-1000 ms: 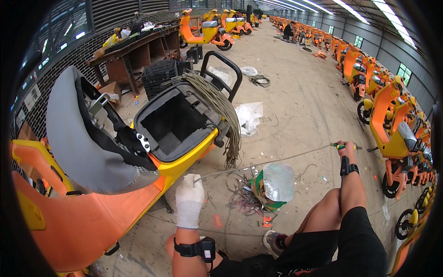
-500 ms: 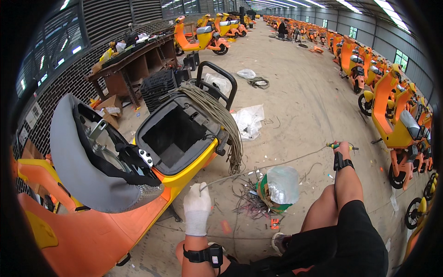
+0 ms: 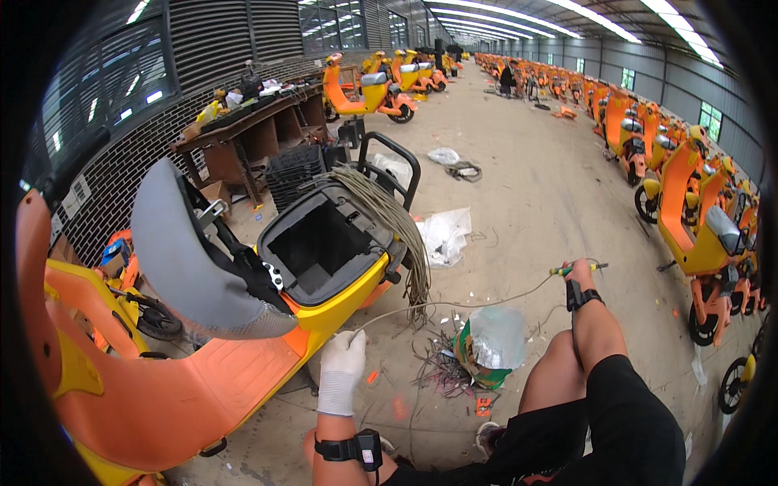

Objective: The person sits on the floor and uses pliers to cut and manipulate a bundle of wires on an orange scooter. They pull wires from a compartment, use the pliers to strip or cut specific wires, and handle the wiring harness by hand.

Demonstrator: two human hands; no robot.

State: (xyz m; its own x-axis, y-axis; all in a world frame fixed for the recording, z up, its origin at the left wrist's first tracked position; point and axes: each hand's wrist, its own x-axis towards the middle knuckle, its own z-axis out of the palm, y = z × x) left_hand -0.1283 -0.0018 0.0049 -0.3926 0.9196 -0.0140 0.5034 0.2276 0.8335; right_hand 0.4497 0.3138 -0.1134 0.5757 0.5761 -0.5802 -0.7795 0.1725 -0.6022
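Note:
My left hand [image 3: 344,356], in a white knitted glove, is closed on one end of a thin grey cable [image 3: 438,303]. The cable bows across to the right, over the floor. There my bare right hand [image 3: 580,275] grips slim pliers with green and yellow handles [image 3: 559,270], where the cable's other end meets them. The jaws are too small to make out. Left of my hands stands an orange and yellow scooter [image 3: 235,373], its grey seat [image 3: 190,251] tipped up from an open black storage box [image 3: 316,243]. A bundle of grey cables [image 3: 389,215] drapes over the box's back edge.
A green bucket with a clear plastic liner [image 3: 491,344] stands between my legs and the scooter, beside scattered wire offcuts [image 3: 438,364]. Behind lie a white plastic sheet [image 3: 446,236] and a cable coil [image 3: 463,171]. A cluttered workbench [image 3: 243,134] is at left; scooters [image 3: 689,219] line the right.
My right hand has drawn a little left, and the cable between my hands has gone from nearly straight to a slack bow. The view has shifted, showing more of the scooter's front.

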